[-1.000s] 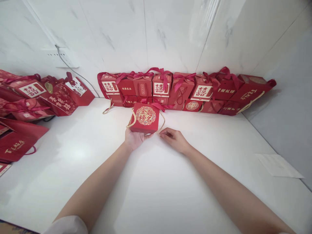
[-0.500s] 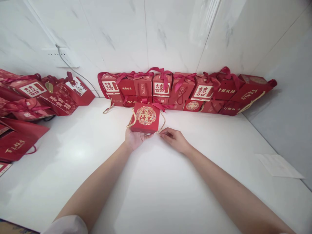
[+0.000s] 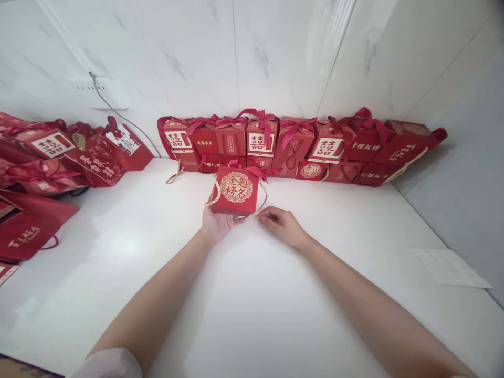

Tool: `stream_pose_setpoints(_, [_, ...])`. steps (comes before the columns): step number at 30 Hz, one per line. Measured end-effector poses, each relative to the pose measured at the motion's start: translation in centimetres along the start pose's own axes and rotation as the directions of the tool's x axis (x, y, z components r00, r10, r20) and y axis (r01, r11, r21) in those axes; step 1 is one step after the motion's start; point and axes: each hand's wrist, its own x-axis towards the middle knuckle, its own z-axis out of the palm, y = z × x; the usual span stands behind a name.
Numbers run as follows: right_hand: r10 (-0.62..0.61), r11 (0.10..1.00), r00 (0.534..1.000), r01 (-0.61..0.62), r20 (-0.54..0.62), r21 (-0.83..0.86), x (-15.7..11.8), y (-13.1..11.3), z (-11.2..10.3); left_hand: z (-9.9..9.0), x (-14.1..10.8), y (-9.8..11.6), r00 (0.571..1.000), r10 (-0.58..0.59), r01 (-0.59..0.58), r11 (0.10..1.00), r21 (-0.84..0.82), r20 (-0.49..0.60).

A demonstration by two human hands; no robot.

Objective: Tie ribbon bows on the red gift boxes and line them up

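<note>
A red gift box (image 3: 235,190) with a gold round emblem and a beige rope handle stands on the white table (image 3: 252,294), a little in front of a row of similar boxes. My left hand (image 3: 216,224) grips its near lower edge from below. My right hand (image 3: 280,223) rests on the table at the box's near right corner, its fingertips pinched on the rope handle's end.
A row of red gift boxes with ribbons (image 3: 299,144) lines the marble back wall. More red boxes and bags (image 3: 51,163) are piled at the left. A white sheet of paper (image 3: 449,268) lies at the right. A cable (image 3: 118,113) runs down the wall.
</note>
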Motion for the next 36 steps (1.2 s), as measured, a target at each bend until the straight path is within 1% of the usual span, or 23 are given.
stream_pose_setpoints(5, [0.002, 1.0, 1.0, -0.002, 0.0, 0.0, -0.02, -0.01, -0.03, -0.19, 0.08, -0.07, 1.0, 0.005, -0.005, 1.0, 0.007, -0.013])
stream_pose_setpoints(22, [0.0, 1.0, 1.0, 0.0, 0.001, -0.006, 0.02, -0.2, -0.04, 0.25, 0.01, -0.03, 1.0, 0.01, -0.01, 0.999, 0.039, -0.017])
stream_pose_setpoints(30, [-0.006, 1.0, 1.0, 0.006, 0.005, -0.003, -0.08, -0.08, -0.13, 0.29, 0.04, -0.05, 1.0, 0.007, -0.007, 0.999, 0.047, 0.008])
stream_pose_setpoints(36, [-0.008, 1.0, 1.0, 0.008, 0.003, -0.004, 0.01, 0.04, -0.08, 0.29, 0.06, -0.06, 1.0, 0.015, -0.015, 0.999, 0.04, 0.006])
